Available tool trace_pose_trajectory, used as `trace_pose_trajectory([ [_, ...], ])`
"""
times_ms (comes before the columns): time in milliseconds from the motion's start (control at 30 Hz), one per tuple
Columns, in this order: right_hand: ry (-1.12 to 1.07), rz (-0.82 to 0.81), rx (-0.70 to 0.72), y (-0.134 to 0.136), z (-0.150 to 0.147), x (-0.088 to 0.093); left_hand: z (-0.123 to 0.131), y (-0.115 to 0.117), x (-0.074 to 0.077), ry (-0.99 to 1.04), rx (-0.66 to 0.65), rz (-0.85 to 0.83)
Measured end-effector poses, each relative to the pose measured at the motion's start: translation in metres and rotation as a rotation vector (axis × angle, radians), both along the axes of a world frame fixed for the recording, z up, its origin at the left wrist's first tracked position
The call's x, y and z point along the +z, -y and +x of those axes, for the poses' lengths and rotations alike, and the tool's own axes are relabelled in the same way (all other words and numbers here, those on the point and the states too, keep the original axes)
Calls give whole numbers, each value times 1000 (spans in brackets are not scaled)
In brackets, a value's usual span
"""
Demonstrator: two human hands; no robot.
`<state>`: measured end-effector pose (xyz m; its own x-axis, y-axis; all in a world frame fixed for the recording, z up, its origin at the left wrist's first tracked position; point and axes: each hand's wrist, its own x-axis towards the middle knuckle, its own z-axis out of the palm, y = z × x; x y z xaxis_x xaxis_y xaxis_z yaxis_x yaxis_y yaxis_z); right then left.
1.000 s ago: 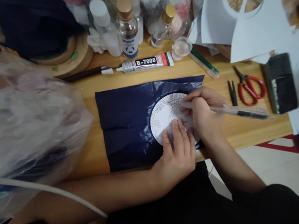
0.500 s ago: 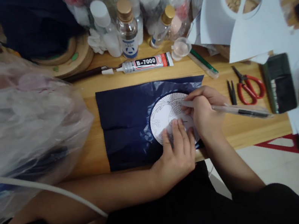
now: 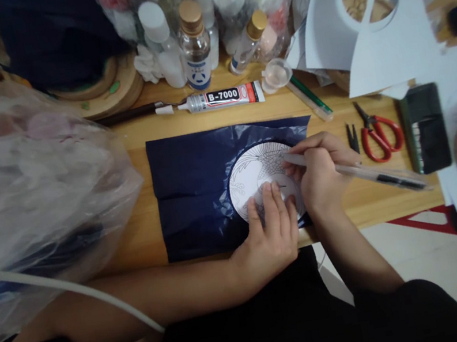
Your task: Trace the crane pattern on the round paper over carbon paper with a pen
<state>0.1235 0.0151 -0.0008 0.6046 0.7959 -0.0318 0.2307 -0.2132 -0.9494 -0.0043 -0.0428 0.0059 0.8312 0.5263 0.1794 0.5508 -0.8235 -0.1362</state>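
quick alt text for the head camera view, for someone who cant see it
A person's right hand holds a pen over a round white line drawing while the left hand rests on it. The drawing lies on a dark blue sheet on a wooden table, with a B-7000 tube beyond.

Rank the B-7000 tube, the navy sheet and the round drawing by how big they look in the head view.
1. Navy sheet
2. Round drawing, partly covered by the left hand
3. B-7000 tube, clearly smallest
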Motion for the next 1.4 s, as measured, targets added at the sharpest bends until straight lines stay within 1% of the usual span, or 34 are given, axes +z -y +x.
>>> trace_pose_trajectory([
  [100,49,3,-9,1,1,-1,0,0,-1,3,-1,-3],
  [267,140,-30,86,1,4,-3,0,1,-2,-5,-2,1],
  [600,136,-8,115,1,4,-4,0,0,-1,-7,0,0],
  [767,124,-29,112,0,4,-3,0,0,0,-3,-2,-8],
  [1200,103,5,68,-3,2,-1,1,1,-2,-4,8,12],
  [1400,102,-19,57,-4,1,1,1,0,-1,4,4,6],
])
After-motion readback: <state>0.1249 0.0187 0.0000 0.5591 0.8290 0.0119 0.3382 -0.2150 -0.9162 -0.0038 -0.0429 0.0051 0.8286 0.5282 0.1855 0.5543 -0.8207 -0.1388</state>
